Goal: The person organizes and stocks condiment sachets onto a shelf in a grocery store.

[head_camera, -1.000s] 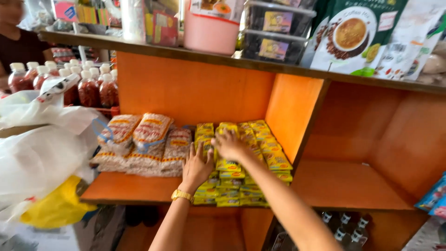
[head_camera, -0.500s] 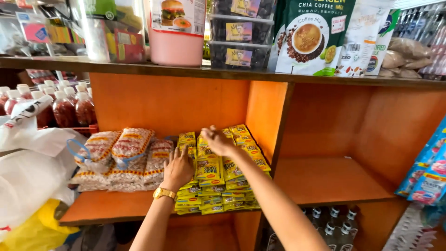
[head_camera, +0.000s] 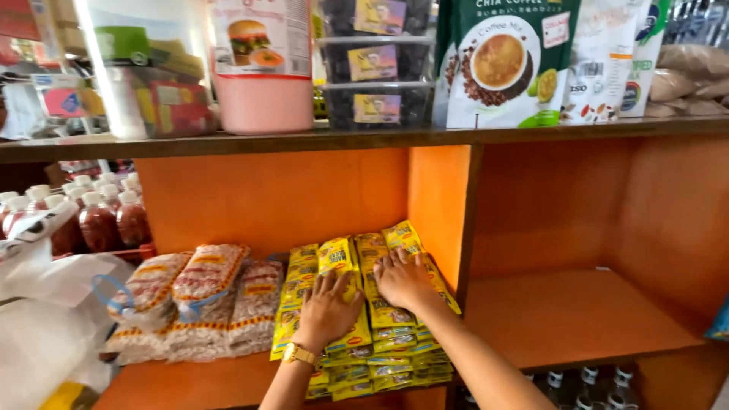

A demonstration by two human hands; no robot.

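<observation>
Now the stacked yellow foil sachets (head_camera: 357, 319) lie on the orange wooden shelf (head_camera: 577, 319), both hands flat on them: left hand (head_camera: 328, 307) has slid beside right hand (head_camera: 402, 279), fingers spread, gripping nothing; bagged beans (head_camera: 197, 296) alongside.

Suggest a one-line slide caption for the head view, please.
Left hand and right hand press flat on stacked yellow sachets in an orange shelf.

Bean bags (head_camera: 197, 300) lie at eight o'clock; red sauce bottles (head_camera: 99, 220) at nine; a pink tub (head_camera: 262, 72) and green coffee pouch (head_camera: 505, 61) at twelve.
</observation>
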